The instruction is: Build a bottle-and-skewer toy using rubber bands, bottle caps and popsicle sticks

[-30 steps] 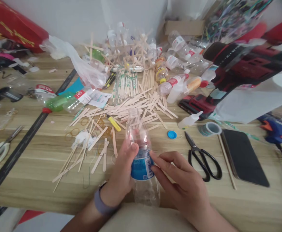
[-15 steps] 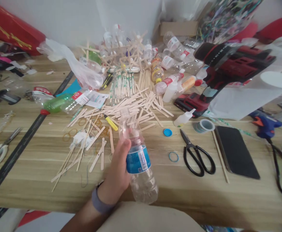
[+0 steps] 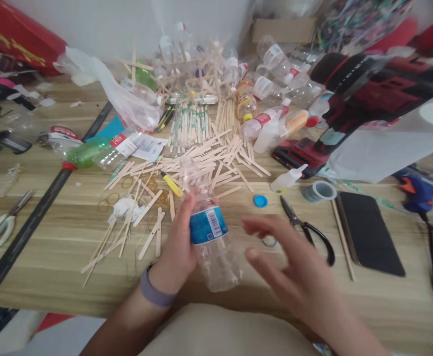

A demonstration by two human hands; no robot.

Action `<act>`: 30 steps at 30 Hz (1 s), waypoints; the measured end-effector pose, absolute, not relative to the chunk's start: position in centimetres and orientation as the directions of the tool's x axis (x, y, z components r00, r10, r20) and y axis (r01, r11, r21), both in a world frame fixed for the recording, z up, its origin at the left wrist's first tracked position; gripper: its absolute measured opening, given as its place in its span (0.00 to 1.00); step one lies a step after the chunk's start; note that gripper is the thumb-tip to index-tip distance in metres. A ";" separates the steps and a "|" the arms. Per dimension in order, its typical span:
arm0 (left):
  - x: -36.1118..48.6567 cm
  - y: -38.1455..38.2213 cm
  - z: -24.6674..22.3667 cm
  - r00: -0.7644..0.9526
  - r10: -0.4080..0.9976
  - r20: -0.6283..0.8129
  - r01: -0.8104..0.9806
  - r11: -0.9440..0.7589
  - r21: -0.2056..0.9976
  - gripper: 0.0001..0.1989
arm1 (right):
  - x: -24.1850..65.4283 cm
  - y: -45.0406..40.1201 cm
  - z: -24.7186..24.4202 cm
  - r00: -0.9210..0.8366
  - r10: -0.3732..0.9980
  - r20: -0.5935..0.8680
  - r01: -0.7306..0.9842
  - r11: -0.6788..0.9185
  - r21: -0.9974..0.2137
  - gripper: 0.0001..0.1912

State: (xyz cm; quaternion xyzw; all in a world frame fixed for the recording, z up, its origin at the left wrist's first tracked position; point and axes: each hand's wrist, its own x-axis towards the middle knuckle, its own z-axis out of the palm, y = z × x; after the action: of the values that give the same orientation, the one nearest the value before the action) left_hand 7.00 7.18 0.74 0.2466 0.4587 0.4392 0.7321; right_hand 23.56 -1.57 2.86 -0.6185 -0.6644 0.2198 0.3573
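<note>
A clear plastic bottle (image 3: 218,264) with a blue label is gripped in my left hand (image 3: 179,242), tilted with its uncapped-looking neck pointing away from me. My right hand (image 3: 294,267) hovers to the right of the bottle, fingers apart and holding nothing, slightly blurred. Beneath and beyond it lie black-handled scissors (image 3: 298,220), partly covered by the hand, and a blue elastic ring, mostly hidden. A blue bottle cap (image 3: 260,200) rests on the table just past my right fingertips.
Wooden sticks (image 3: 201,158) are heaped ahead, with plastic bottles (image 3: 271,54) behind. A red power drill (image 3: 335,118) stands at right, near a small glue bottle (image 3: 288,179), tape roll (image 3: 319,191), phone (image 3: 370,232) and blue glue gun (image 3: 418,190). White-handled scissors (image 3: 1,227) lie left.
My right hand has come into view from the lower right, reaching toward the bottle. The bottle in my left hand has shifted slightly up and left. The camera view has moved a little.
</note>
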 end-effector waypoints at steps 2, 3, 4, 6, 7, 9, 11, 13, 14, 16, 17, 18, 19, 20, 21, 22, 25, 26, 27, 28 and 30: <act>7.5 7.5 0.8 0.156 0.880 -0.449 -0.423 0.471 0.774 0.29 | 22.5 -0.4 1.7 -0.081 0.994 0.075 0.412 0.102 -0.906 0.31; 7.8 7.5 0.9 0.120 0.895 -0.429 -0.427 0.436 0.792 0.29 | 22.0 0.1 1.3 -0.140 0.990 0.017 0.261 0.054 -0.964 0.37; 8.1 7.5 0.9 0.087 0.912 -0.401 -0.424 0.398 0.813 0.30 | 21.6 0.3 1.0 -0.173 0.985 -0.015 0.143 0.011 -0.990 0.39; 8.6 7.1 1.1 0.082 0.930 -0.359 -0.417 0.359 0.835 0.30 | 21.1 0.6 0.8 -0.184 0.982 -0.046 0.000 -0.047 -0.999 0.35; 8.7 6.8 1.1 0.127 0.924 -0.362 -0.415 0.381 0.827 0.30 | 21.0 0.6 0.9 -0.166 0.985 -0.043 -0.026 -0.048 -0.999 0.31; 8.9 6.1 1.3 0.259 0.877 -0.406 -0.405 0.480 0.779 0.32 | 21.0 0.7 1.0 -0.121 0.992 -0.023 -0.019 -0.025 -1.000 0.27; 9.0 5.6 1.3 0.341 0.826 -0.448 -0.388 0.558 0.734 0.30 | 21.2 0.7 0.9 -0.072 0.997 0.023 0.036 0.026 -0.999 0.26; 9.0 5.5 1.3 0.328 0.823 -0.464 -0.386 0.565 0.729 0.27 | 21.4 0.7 0.5 -0.045 0.996 0.075 0.133 0.080 -0.988 0.27; 9.0 5.6 1.2 0.306 0.831 -0.464 -0.396 0.555 0.732 0.25 | 21.7 0.6 0.3 -0.035 0.995 0.090 0.201 0.095 -0.975 0.27; 8.9 6.0 1.2 0.278 0.841 -0.465 -0.428 0.541 0.724 0.24 | 22.6 0.1 -0.1 -0.009 0.994 0.107 0.372 0.103 -0.923 0.26; 8.8 6.3 1.2 0.266 0.841 -0.470 -0.447 0.540 0.713 0.24 | 23.4 -0.3 -0.2 0.018 0.994 0.109 0.473 0.087 -0.877 0.24; 8.7 6.5 1.2 0.258 0.838 -0.480 -0.463 0.544 0.700 0.24 | 24.4 -0.8 -0.4 0.056 0.989 0.134 0.580 0.077 -0.811 0.22; 8.6 6.7 1.2 0.251 0.833 -0.493 -0.474 0.550 0.687 0.24 | 25.7 -1.4 -0.5 0.107 0.980 0.169 0.685 0.050 -0.727 0.20; 8.5 6.9 1.3 0.244 0.825 -0.509 -0.478 0.559 0.677 0.24 | 27.0 -2.1 -0.7 0.157 0.970 0.186 0.782 -0.008 -0.623 0.17; 8.4 7.0 1.4 0.235 0.819 -0.523 -0.479 0.566 0.671 0.23 | 28.5 -2.8 -0.9 0.205 0.948 0.242 0.856 -0.054 -0.514 0.17; 8.3 7.1 1.4 0.223 0.815 -0.534 -0.481 0.569 0.667 0.24 | 29.9 -3.5 -1.3 0.218 0.942 0.255 0.903 -0.096 -0.419 0.18; 8.2 7.1 1.4 0.205 0.812 -0.547 -0.495 0.568 0.657 0.24 | 33.3 -5.2 -3.1 0.218 0.961 0.170 0.962 -0.181 -0.204 0.24; 8.2 7.0 1.3 0.200 0.815 -0.543 -0.503 0.561 0.657 0.24 | 34.0 -5.5 -3.9 0.216 0.967 0.138 0.964 -0.188 -0.189 0.25; 8.2 6.9 1.2 0.196 0.820 -0.538 -0.510 0.554 0.658 0.24 | 34.4 -5.7 -4.6 0.222 0.967 0.124 0.962 -0.197 -0.189 0.26; 8.3 6.9 1.1 0.196 0.823 -0.534 -0.514 0.550 0.659 0.23 | 34.7 -5.6 -5.2 0.225 0.969 0.106 0.959 -0.201 -0.198 0.26; 8.3 6.8 1.1 0.202 0.824 -0.529 -0.511 0.550 0.661 0.23 | 34.9 -5.2 -5.9 0.233 0.970 0.073 0.949 -0.211 -0.233 0.24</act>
State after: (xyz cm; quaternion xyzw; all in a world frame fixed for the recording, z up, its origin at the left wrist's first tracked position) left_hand 8.28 6.77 1.10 0.1733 0.4516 0.4418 0.7556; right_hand 34.90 -5.25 -5.92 -0.7768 -0.6176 0.0441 0.1150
